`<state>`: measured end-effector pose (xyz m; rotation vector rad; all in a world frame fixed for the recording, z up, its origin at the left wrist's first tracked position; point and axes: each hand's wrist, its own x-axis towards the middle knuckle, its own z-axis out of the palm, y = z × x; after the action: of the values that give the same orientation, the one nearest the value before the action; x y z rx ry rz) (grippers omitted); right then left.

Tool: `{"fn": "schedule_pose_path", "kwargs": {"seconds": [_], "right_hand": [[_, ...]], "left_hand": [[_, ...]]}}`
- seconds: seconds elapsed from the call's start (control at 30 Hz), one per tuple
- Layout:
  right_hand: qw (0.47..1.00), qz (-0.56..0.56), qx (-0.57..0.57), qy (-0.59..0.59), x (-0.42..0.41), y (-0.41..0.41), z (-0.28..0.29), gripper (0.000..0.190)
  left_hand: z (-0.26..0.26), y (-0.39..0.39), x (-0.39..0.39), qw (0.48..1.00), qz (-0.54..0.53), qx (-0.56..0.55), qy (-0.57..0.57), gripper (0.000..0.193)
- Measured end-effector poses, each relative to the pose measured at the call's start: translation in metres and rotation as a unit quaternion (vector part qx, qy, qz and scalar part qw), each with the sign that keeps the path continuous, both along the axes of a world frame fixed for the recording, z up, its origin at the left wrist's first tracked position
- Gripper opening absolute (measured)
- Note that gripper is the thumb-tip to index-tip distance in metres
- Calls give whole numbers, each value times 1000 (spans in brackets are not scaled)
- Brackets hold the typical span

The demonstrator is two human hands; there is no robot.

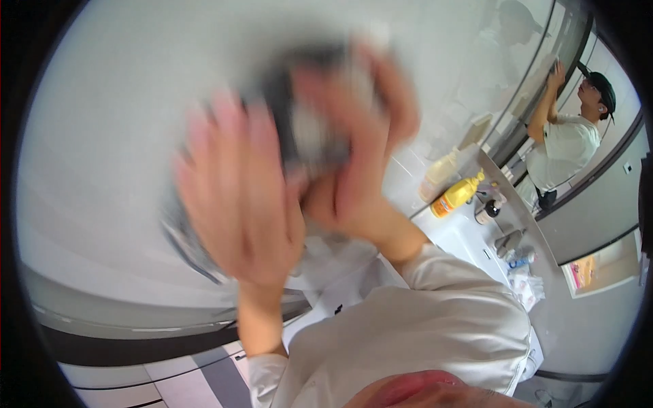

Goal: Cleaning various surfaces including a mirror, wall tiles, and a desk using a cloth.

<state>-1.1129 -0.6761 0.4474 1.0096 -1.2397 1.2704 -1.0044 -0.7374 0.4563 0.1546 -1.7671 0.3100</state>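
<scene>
Both bare hands are raised close before the camera, blurred by motion. My right hand (362,117) has its fingers curled around a blurred dark-and-whitish object (311,122); its kind cannot be told. Directly left of it is my left hand (245,194), fingers extended upward, beside the object's left side. Whether that hand grips the object cannot be told. A shiny, clear or silvery thing (186,242) shows behind the left hand's outer edge, partly hidden. Behind the hands stretches a smooth pale surface (102,153).
A white washbasin (461,239) lies at right with a tap (510,242), a yellow pump bottle (456,194), a dark bottle (487,211) and a plastic bag (528,288) about it. A mirror (566,168) reflects a capped person with raised arms. A framed recess (602,268) holds a packet.
</scene>
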Motion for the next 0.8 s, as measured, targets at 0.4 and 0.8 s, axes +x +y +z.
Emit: {"fn": "schedule_pose_path", "kwargs": {"seconds": [0.4,0.8], "right_hand": [[996,64,10,-62,34,2,-143,47],[994,19,12,103,35,-33,61,43]], "left_hand": [[-141,-3,24,999,3,-27,23,25],[33,-35,33,993,-52,18,108,37]]}}
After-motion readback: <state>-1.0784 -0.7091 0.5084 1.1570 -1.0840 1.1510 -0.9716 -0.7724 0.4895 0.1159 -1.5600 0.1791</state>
